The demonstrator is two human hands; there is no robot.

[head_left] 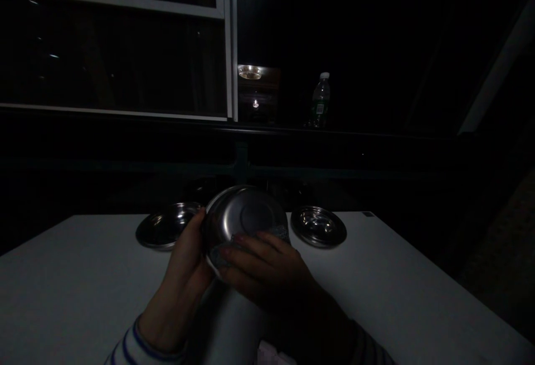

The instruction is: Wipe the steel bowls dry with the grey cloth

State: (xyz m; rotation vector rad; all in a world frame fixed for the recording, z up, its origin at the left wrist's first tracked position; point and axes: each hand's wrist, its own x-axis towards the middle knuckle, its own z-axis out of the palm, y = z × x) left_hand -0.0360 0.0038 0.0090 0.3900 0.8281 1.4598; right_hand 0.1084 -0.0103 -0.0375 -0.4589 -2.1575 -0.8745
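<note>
My left hand [188, 259] grips a shiny steel bowl [246, 212] by its rim at the left side. The bowl is tilted, its round base turned up toward me, above the white table. My right hand [267, 270] lies over the lower part of the bowl's outside, pressing a grey, textured cloth or scrubber [282, 233] against the metal. Most of that piece is hidden under the fingers, so its exact kind is hard to make out. The left thumb shows at the rim; the other left fingers are behind the bowl.
Shallow steel dishes rest on the white table [62, 287]: a left dish [154, 232] and a right dish [318, 227]. Behind, a clear plastic bottle [320, 100] with a green label stands near the dark window [228, 47]. A pale object [271, 354] shows at the bottom edge. Light is dim.
</note>
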